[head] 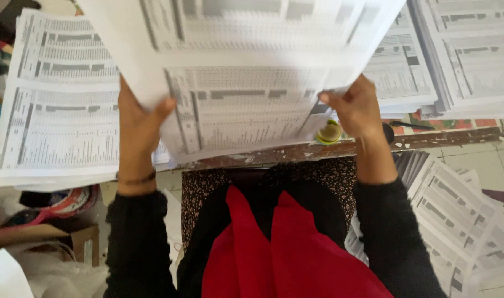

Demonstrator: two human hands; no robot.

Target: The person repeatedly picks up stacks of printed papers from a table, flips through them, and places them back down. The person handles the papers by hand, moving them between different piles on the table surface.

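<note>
Nearest you, a smooth red cloth (274, 248) lies over your lap, with loose printed pages (456, 221) scattered on the tiled floor to your right. Your left hand (136, 129) and right hand (359, 110) each clench an edge of one large, thin white paper sheet printed with grey tables (241, 83), held above the worn wooden table edge (428, 138). A small yellow-green round object (329, 132) sits just below the right hand. Beyond, flat stacks of printed sheets (59, 110) cover the table.
</note>
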